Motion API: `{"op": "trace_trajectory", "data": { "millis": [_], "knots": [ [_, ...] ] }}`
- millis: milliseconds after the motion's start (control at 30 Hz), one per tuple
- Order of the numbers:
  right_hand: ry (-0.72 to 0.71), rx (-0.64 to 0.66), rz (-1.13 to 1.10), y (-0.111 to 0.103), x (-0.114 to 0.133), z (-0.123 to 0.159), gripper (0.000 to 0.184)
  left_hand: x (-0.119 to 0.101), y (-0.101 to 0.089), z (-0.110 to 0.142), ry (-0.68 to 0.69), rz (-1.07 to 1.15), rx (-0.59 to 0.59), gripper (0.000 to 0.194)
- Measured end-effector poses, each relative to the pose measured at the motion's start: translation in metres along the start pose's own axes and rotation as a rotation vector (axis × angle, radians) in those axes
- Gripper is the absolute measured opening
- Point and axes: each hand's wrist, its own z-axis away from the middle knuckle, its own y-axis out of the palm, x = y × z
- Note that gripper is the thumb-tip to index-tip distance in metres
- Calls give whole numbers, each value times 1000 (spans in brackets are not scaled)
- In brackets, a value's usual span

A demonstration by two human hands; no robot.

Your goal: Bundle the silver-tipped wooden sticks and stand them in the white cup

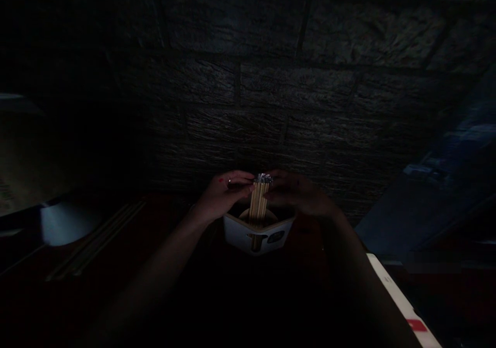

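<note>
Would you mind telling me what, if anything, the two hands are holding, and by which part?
The left hand and right hand hold a bundle of thin sticks between their fingers, near its upper end, around the shiny tips.

The left hand [222,195] wore 1 small, shiny ring [229,181] and bore 1 small red mark [221,180] near it; the right hand [300,193] and 2 forearms [170,250] were bare, dimmed by shadow.
</note>
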Motion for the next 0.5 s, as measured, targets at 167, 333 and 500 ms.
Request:
{"op": "trace_trajectory", "data": {
  "millis": [167,333,500],
  "knots": [
    [-12,14,-21,0,-1,-1,48,0,0,0,-36,107,32,29],
    [-5,28,-18,0,-1,-1,47,0,-1,0,-101,238,76,28],
    [14,39,-31,0,-1,-1,47,6,-2,-2,-175,359,125,33]
  ]
}}
